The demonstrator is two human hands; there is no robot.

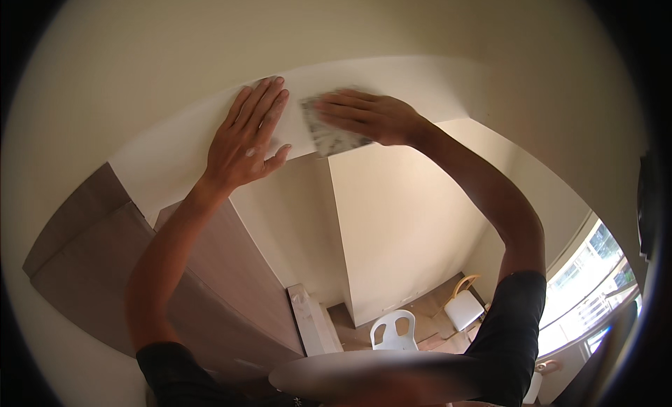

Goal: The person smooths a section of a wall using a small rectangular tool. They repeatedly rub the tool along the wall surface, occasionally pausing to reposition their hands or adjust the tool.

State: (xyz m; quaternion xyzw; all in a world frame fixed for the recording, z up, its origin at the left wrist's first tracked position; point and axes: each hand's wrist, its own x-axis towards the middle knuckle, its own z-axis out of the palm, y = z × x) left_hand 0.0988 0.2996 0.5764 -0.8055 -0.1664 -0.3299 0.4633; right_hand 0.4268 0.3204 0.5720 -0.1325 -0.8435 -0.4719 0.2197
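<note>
Hidden or unclear: a blurred rounded shape (371,375) is filling the bottom centre, too soft to identify; black sleeves are covering both upper arms where they are leaving the lower edge.
Cut off: the window (595,281) at lower right is being sliced by the dark fisheye rim.
Sanding sheet: one speckled grey sheet (329,135) is lying flat against the white band of wall (182,144) up high, its lower corner hanging past the band's edge; its upper part is sitting under the fingers.
Right hand: the right hand (371,116) is pressing flat on the sheet, fingers stretched out and pointing left, not curled around it.
Left hand: the left hand (245,144) is lying open just beside the sheet, palm on the white band, fingers spread and pointing up, holding nothing.
Hands counted: two, both the person's own.
Chairs counted: two far below, one white plastic chair (393,331) and one wooden-framed chair with a white seat (465,305).
Door: one brown wooden panel (231,267) is standing at left, beneath the left forearm.
</note>
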